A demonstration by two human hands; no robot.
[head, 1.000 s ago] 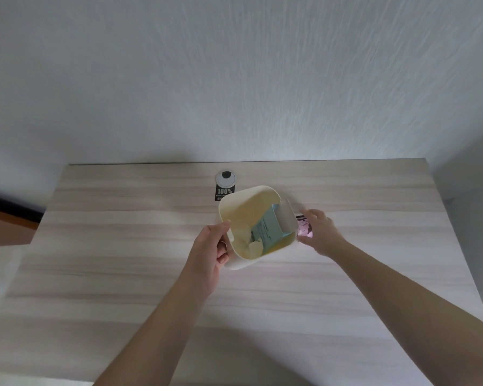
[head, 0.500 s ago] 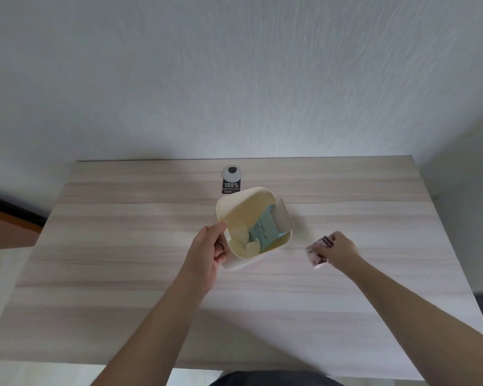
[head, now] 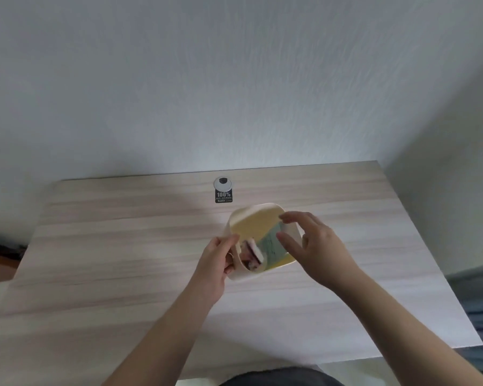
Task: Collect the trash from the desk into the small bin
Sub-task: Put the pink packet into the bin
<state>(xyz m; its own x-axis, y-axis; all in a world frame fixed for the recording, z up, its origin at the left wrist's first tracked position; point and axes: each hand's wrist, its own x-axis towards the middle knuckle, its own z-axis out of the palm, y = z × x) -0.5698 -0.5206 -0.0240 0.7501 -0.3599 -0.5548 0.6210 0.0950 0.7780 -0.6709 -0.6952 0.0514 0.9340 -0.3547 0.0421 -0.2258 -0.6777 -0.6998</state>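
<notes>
- Desk (head: 123,246) of pale striped wood grain runs across the view, its far edge against a white wall (head: 234,79).
- Left hand (head: 216,263) sits at the near-left side of the small bin, thumb over the rim and fingers curled on the outer wall, clamped on it.
- Round grey cable grommet (head: 222,183) is set in the desk near the far edge, with a black "100%" sticker (head: 223,196) just in front of it; both lie just beyond the bin.
- Small bin (head: 255,221), cream with a yellowish inside, stands near the middle of the desk, tipped so that its mouth faces the camera.
- Crumpled wrapper (head: 252,256), white with pink and dark print, lies inside the bin at its near-left side, close to the left thumb; it is blurred.
- Pale teal carton (head: 271,246) leans inside the bin to the right of the wrapper, partly hidden by the right fingers.
- Right hand (head: 318,246) hovers over the right side of the bin's mouth, fingers spread apart and holding nothing; whether the fingertips touch the rim cannot be told.
- Dark cloth (head: 279,378) shows at the bottom edge.
</notes>
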